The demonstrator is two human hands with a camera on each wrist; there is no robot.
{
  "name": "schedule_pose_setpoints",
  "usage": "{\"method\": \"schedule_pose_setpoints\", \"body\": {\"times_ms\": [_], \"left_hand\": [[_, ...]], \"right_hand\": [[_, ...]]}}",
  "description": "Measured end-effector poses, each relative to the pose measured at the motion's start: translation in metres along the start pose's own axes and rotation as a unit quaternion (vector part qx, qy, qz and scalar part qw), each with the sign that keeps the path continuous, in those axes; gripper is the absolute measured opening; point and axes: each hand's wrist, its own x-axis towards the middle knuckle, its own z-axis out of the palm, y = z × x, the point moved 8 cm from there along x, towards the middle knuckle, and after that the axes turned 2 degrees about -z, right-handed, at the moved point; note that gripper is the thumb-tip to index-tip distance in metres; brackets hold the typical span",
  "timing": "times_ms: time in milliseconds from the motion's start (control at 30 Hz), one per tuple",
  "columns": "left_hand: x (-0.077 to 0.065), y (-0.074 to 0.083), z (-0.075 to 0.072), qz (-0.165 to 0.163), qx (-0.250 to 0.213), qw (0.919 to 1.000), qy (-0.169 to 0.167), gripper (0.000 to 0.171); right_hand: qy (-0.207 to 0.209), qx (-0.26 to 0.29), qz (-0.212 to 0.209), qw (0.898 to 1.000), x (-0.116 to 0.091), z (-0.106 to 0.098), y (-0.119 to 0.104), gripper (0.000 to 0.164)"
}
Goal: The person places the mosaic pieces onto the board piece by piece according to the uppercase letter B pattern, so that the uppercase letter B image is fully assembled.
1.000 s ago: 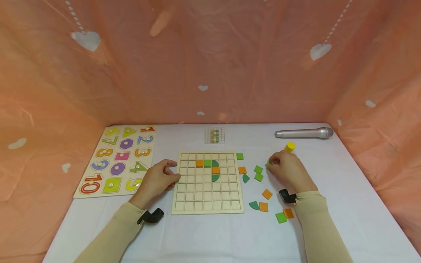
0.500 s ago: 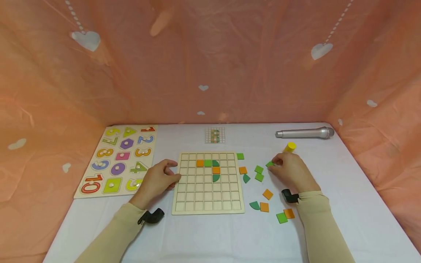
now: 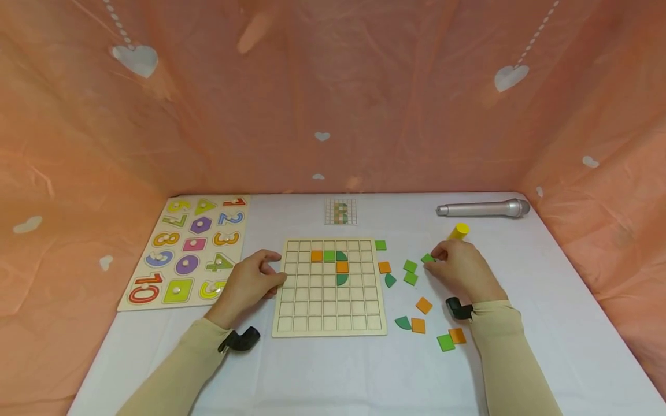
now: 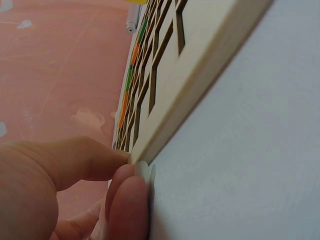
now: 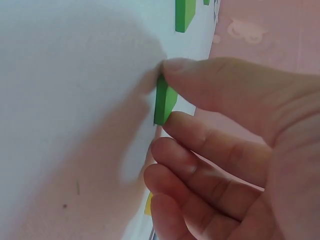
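Note:
A square wooden grid board (image 3: pixel 314 309) lies mid-table, with orange and green square tiles and dark green quarter-circle tiles in several cells. At its left edge rests my left hand (image 3: pixel 250 283), thumb and fingertips touching the rim; the left wrist view shows the thumb (image 4: pixel 95 160) against the board's edge (image 4: pixel 185 100). To the right of the board, my right hand (image 3: pixel 460 266) pinches a green square tile (image 3: pixel 428 259) between thumb and index finger, low over the cloth. In the right wrist view that green tile (image 5: pixel 165 102) stands edge-on, its far side partly hidden by the thumb.
Loose tiles, among them an orange square (image 3: pixel 424 305), lie right of the board. A yellow cylinder (image 3: pixel 460 231) stands behind my right hand, below a silver microphone (image 3: pixel 481 208). A number puzzle (image 3: pixel 187 254) is at left; a pattern card (image 3: pixel 340 212) lies behind the board.
The green tile in my right hand has gone from tilted to flatter, showing more of its face. My right hand has shifted only slightly; the left hand stays at the board's edge.

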Motion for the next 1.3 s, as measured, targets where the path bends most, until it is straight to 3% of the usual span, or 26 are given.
{"method": "schedule_pose_setpoints", "body": {"times_ms": [867, 1067, 1300], "left_hand": [[0.002, 0.0, -0.004, 0.0, 0.003, 1.0, 0.0, 0.045], [0.002, -0.001, -0.002, -0.005, -0.003, 1.0, -0.001, 0.045], [0.002, -0.003, 0.001, -0.006, -0.017, 0.9998, -0.004, 0.045]], "right_hand": [[0.003, 0.007, 0.002, 1.0, 0.001, 0.0, -0.011, 0.029], [0.001, 0.01, -0.033, 0.999, 0.001, 0.008, -0.045, 0.026], [0.006, -0.004, -0.137, 0.991, 0.005, 0.03, -0.119, 0.024]]}}
